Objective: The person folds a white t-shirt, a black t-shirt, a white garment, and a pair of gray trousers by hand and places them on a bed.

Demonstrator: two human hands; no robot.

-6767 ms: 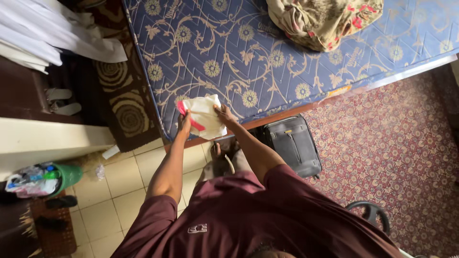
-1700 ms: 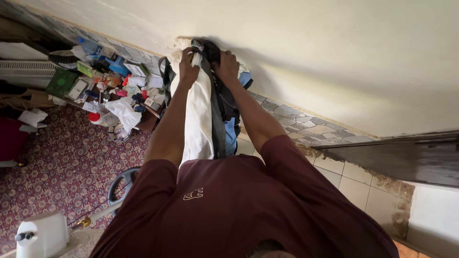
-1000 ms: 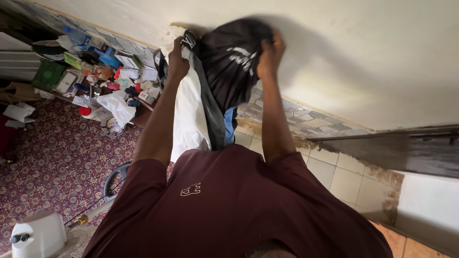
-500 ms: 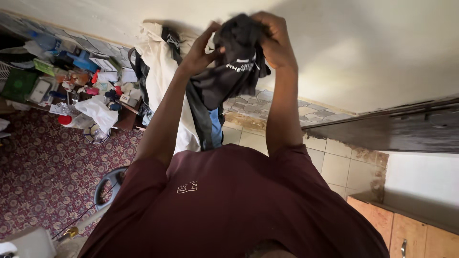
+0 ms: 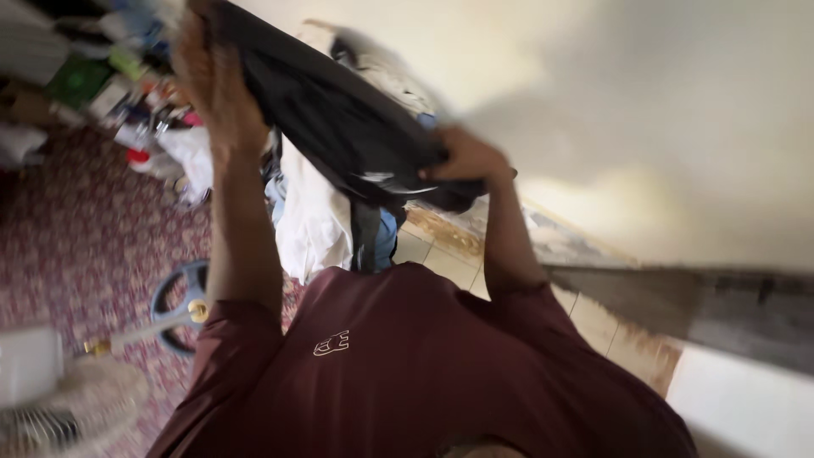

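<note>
Black garment (image 5: 339, 127) stretched between left hand (image 5: 216, 89) and right hand (image 5: 462, 161), fingers clenched on opposite edges, clear of hanging white cloth (image 5: 314, 212) by wall (image 5: 644, 110); not yet folded.

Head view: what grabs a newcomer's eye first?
A black garment stretched between both hands: left hand gripping it upper left, right hand at centre. Behind it, white cloth hangs by the cream wall; a maroon shirt fills the bottom. The picture is motion-blurred.
</note>
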